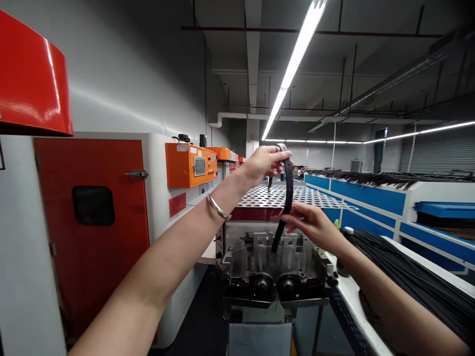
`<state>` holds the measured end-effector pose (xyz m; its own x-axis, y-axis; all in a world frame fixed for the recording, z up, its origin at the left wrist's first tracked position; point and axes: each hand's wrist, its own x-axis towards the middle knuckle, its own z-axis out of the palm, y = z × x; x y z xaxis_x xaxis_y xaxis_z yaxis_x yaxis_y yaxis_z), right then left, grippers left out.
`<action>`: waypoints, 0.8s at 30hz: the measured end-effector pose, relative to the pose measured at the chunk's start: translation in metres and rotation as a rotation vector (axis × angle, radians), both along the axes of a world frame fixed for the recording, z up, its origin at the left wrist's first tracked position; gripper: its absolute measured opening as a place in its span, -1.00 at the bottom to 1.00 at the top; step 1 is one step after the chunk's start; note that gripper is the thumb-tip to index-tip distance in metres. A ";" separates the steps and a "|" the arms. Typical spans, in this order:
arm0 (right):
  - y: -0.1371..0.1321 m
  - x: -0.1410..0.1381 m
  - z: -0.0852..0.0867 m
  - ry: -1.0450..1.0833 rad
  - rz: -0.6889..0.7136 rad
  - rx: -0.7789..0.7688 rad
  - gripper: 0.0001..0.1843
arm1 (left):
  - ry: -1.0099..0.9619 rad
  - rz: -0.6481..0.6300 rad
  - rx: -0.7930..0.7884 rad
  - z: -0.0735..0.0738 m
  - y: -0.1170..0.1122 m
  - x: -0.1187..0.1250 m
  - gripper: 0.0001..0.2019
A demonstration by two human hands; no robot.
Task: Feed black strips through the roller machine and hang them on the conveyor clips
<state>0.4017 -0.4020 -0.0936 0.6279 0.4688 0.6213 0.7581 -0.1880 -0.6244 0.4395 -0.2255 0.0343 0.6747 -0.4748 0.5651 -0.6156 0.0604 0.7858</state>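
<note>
A black belt strap (288, 185) with small holes hangs in a curve in front of me, its lower tip pointing down at the machine. High up, my left hand (267, 160) grips the strap between thumb and fingers, where it folds over the top. Behind that hand a second dark piece hangs down; whether it is the same strap I cannot tell. My right hand (306, 222) pinches the strap lower down, above its free end. Below both hands stands a machine (263, 284) with two dark round rollers and a clear cover.
A perforated metal plate (297, 197) lies behind the machine. On the right, a bundle of black straps (415, 277) rests on a white bench beside a dark bottle (348, 235). Left stand an orange control box (181, 165) and a cabinet with a red-orange door (92, 267).
</note>
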 end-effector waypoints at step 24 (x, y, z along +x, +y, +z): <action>0.025 0.053 -0.042 -0.082 0.037 -0.106 -0.75 | -0.167 0.265 0.109 -0.069 0.014 -0.004 -0.89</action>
<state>0.4552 -0.3766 -0.1353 0.5583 0.5566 0.6152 0.8133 -0.2205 -0.5385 0.4355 -0.2114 -0.0344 0.6850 -0.3594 0.6337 -0.7196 -0.1980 0.6655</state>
